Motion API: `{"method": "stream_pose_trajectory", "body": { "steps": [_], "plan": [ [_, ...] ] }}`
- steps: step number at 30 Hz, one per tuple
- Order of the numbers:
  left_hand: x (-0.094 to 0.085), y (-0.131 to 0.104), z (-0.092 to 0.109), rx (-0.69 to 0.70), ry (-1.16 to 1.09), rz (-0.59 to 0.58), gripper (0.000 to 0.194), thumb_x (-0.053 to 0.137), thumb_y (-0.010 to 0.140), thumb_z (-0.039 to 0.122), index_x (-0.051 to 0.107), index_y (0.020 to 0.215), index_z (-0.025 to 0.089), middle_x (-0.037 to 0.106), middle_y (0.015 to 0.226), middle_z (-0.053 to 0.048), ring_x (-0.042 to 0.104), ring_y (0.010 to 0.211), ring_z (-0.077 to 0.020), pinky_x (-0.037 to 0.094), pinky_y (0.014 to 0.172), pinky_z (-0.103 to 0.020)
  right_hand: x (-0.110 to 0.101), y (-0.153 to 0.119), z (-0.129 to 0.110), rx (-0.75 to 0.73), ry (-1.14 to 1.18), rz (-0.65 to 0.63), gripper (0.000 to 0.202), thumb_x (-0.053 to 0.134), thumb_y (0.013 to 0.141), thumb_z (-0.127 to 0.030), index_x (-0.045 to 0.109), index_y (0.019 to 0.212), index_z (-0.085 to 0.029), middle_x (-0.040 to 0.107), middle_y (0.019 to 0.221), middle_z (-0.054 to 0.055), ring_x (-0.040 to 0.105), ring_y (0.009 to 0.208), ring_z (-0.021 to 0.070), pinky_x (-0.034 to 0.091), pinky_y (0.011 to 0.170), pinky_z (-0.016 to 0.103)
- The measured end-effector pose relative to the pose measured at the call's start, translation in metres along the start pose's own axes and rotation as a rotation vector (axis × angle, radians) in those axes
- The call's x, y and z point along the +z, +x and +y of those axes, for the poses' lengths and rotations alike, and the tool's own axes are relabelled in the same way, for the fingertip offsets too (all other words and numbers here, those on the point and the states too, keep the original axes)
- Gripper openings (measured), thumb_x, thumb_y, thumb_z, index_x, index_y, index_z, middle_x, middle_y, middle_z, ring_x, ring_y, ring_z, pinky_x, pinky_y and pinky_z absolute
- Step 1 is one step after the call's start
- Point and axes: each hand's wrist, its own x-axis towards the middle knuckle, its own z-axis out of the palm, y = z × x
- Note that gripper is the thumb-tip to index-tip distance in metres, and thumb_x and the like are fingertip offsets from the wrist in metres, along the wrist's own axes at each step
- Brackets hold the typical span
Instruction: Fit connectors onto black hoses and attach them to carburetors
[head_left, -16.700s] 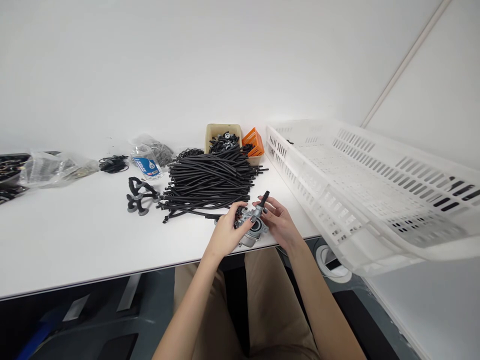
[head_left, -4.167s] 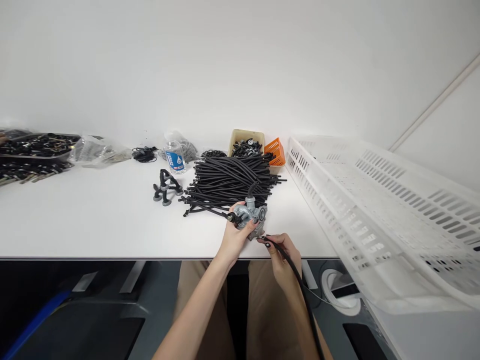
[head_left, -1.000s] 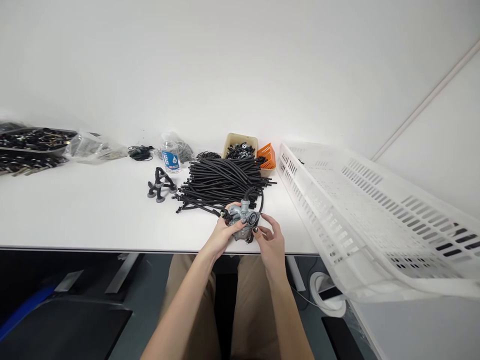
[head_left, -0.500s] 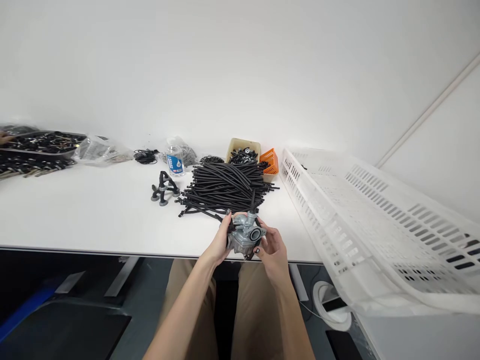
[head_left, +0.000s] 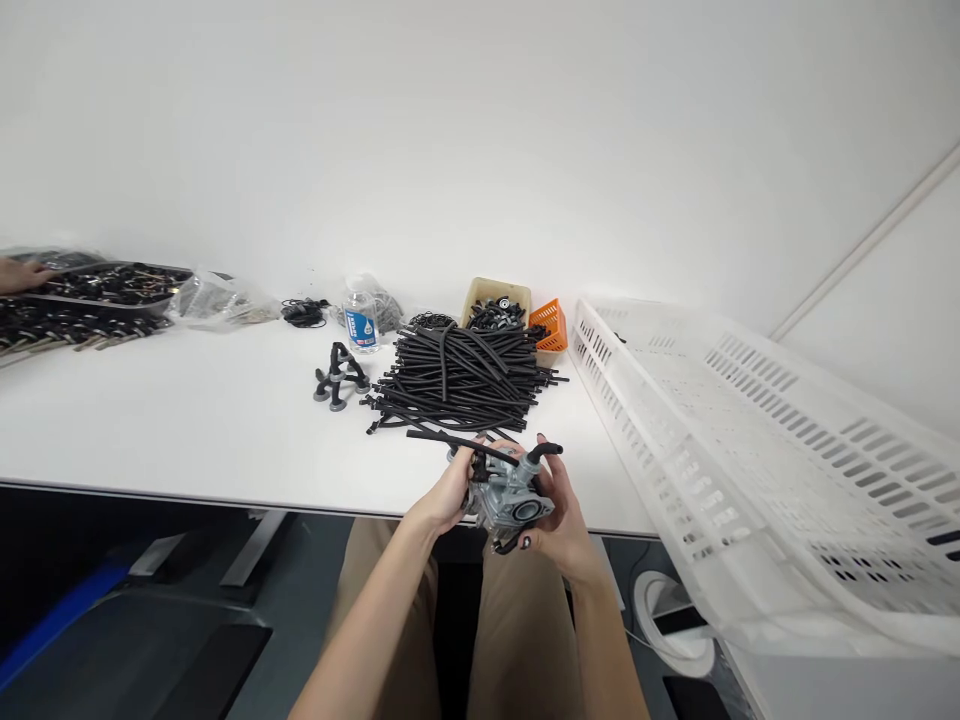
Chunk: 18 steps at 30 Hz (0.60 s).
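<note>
A grey metal carburetor [head_left: 504, 500] is held between my two hands just over the table's front edge. My left hand [head_left: 444, 497] is closed round its left side. My right hand [head_left: 564, 525] grips the other side, with the thumb low near the round flange opening. From the carburetor's top a thin black hose [head_left: 450, 438] sticks out to the left, and a short black rubber boot [head_left: 546, 450] points right. Right behind it lies a heap of black hoses [head_left: 465, 375]. My fingers behind the carburetor are partly hidden.
Black fittings with grey caps [head_left: 340, 377] stand left of the heap, near a plastic bottle [head_left: 361, 322]. Behind are a beige bin [head_left: 474, 292] and an orange basket [head_left: 553, 322]. A large white crate [head_left: 660, 450] fills the right side. Another person's hand [head_left: 24, 275] is at the far-left tray.
The carburetor has tilted and turned in my hands, coming lower and slightly right. Its hose and boot now extend sideways. The other person's hand reaches further into view.
</note>
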Motion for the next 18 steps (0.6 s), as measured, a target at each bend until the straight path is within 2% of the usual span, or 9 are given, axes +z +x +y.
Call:
{"method": "stream_pose_trajectory", "body": {
  "steps": [4, 6, 8, 11, 15, 18],
  "plan": [
    [-0.005, -0.001, 0.0, 0.085, 0.084, -0.045, 0.036, 0.067, 0.075, 0.045, 0.072, 0.094, 0.015, 0.074, 0.09, -0.006, 0.066, 0.088, -0.0232, 0.05, 0.08, -0.029, 0.0, 0.001, -0.002, -0.01, -0.016, 0.015, 0.103, 0.087, 0.063, -0.05, 0.032, 0.149, -0.038, 0.053, 0.142, 0.01, 0.055, 0.127, 0.0291, 0.054, 0.091, 0.038],
    [-0.007, -0.001, -0.001, 0.084, 0.108, -0.069, 0.036, 0.069, 0.074, 0.042, 0.071, 0.098, 0.016, 0.073, 0.096, -0.006, 0.065, 0.091, -0.0229, 0.048, 0.082, -0.029, 0.002, 0.002, -0.003, -0.021, 0.004, 0.039, 0.098, 0.086, 0.065, -0.049, 0.034, 0.147, -0.039, 0.055, 0.141, 0.008, 0.055, 0.126, 0.028, 0.052, 0.094, 0.039],
    [-0.008, -0.001, -0.002, 0.078, 0.106, -0.058, 0.038, 0.07, 0.075, 0.042, 0.07, 0.102, 0.016, 0.071, 0.099, -0.006, 0.064, 0.093, -0.0232, 0.048, 0.083, -0.03, 0.005, 0.002, -0.003, -0.027, 0.024, 0.095, 0.094, 0.085, 0.067, -0.047, 0.035, 0.147, -0.039, 0.054, 0.142, 0.008, 0.055, 0.126, 0.0272, 0.051, 0.096, 0.039],
    [-0.008, 0.0, -0.005, 0.159, 0.103, -0.01, 0.037, 0.068, 0.078, 0.039, 0.065, 0.11, 0.019, 0.068, 0.104, -0.005, 0.062, 0.098, -0.022, 0.047, 0.084, -0.028, 0.011, 0.004, -0.003, -0.029, 0.041, 0.228, 0.084, 0.083, 0.072, -0.043, 0.04, 0.145, -0.038, 0.05, 0.146, 0.008, 0.054, 0.127, 0.0262, 0.051, 0.095, 0.038],
    [-0.006, 0.001, -0.008, 0.272, 0.149, 0.065, 0.039, 0.066, 0.082, 0.037, 0.058, 0.117, 0.022, 0.064, 0.105, -0.003, 0.06, 0.096, -0.0193, 0.047, 0.083, -0.027, 0.014, 0.007, 0.002, -0.048, 0.083, 0.415, 0.057, 0.077, 0.079, -0.037, 0.055, 0.131, -0.033, 0.056, 0.138, 0.007, 0.055, 0.122, 0.0232, 0.048, 0.097, 0.037],
    [-0.004, 0.001, -0.009, 0.33, 0.236, 0.147, 0.04, 0.066, 0.083, 0.036, 0.055, 0.118, 0.023, 0.061, 0.103, -0.002, 0.058, 0.091, -0.0173, 0.046, 0.083, -0.027, 0.01, 0.008, 0.006, -0.065, 0.106, 0.522, 0.032, 0.073, 0.082, -0.041, 0.066, 0.111, -0.028, 0.064, 0.114, 0.006, 0.06, 0.102, 0.0187, 0.049, 0.086, 0.032]
  ]
}}
